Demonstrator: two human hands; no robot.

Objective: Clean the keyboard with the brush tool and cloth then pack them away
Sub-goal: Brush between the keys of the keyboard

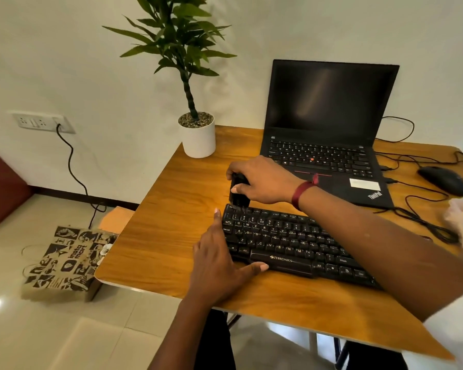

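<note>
Black keyboard [292, 244] sits on the wooden tabletop [171, 209] near its front edge, just in front of the open laptop [329, 129]. Right hand [262, 182] is closed around the black brush tool [238, 193] — bristles down on the keyboard's far-left corner keys. Left hand [219, 263] lies open and flat on the tabletop, thumb touching the keyboard's front-left edge. Can't spot the cloth.

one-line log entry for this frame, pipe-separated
phase: brushing | right hand: grip on brush tool, bristles at keyboard top-left corner | left hand: open, steadying keyboard's left end | cloth: not seen
</note>
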